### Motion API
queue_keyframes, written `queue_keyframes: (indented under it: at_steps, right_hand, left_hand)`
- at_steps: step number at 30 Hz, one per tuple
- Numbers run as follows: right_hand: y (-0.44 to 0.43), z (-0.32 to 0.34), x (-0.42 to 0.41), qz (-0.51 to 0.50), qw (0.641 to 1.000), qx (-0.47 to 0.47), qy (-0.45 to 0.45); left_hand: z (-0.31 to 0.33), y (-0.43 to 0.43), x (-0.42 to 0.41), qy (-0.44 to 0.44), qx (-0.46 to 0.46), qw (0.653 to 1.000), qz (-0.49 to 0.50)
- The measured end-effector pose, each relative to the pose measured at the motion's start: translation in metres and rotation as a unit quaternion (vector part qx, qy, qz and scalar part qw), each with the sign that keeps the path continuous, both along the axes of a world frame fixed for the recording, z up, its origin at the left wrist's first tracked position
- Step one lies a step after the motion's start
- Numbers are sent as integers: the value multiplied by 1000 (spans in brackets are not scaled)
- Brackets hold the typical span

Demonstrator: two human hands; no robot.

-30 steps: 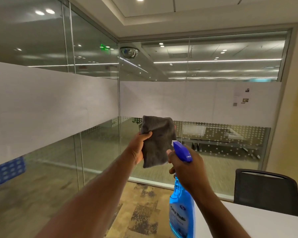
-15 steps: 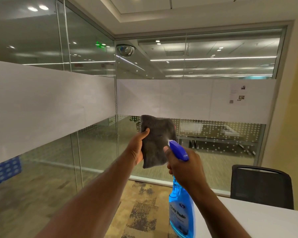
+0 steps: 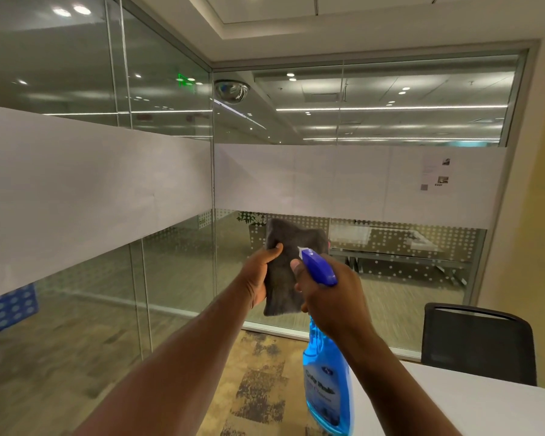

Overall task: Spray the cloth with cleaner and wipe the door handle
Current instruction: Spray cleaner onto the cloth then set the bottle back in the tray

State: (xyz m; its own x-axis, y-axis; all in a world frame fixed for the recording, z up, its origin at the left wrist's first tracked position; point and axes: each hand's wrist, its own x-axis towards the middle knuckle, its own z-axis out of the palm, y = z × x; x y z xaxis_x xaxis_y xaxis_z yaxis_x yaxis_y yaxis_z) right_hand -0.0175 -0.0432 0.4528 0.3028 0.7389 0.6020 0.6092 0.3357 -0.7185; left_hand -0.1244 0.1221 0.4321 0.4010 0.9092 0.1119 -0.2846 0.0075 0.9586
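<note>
A dark grey cloth [image 3: 288, 262] hangs upright in front of me, pinched at its left edge by my left hand [image 3: 260, 278], thumb over the front. My right hand [image 3: 331, 302] grips the neck of a blue spray bottle [image 3: 328, 382], a finger on the trigger. The bottle's blue nozzle [image 3: 317, 265] points at the cloth from very close, almost touching it. The bottle body hangs down below my right wrist, filled with blue liquid. No door handle is in view.
Glass partition walls [image 3: 170, 278] with a frosted white band enclose the room on the left and ahead. A black chair [image 3: 479, 344] stands at the right behind a white table [image 3: 453, 407]. Patterned carpet [image 3: 258, 388] lies below my arms.
The nozzle has moved closer to the cloth, and both hands have drifted slightly down in the view as my head tilted. Grips on cloth and bottle are unchanged.
</note>
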Motion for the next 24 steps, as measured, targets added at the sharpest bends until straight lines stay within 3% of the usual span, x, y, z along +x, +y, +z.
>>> queue_keyframes:
  at_steps: [11, 24]
  right_hand:
    - [9, -4, -2, -8, 1000, -9, 6]
    - [-2, -14, 47, -63, 997, -18, 38]
  left_hand:
    - [-6, -5, -2, 17, 4, 1000, -13]
    - [-1, 2, -5, -31, -31, 999, -29]
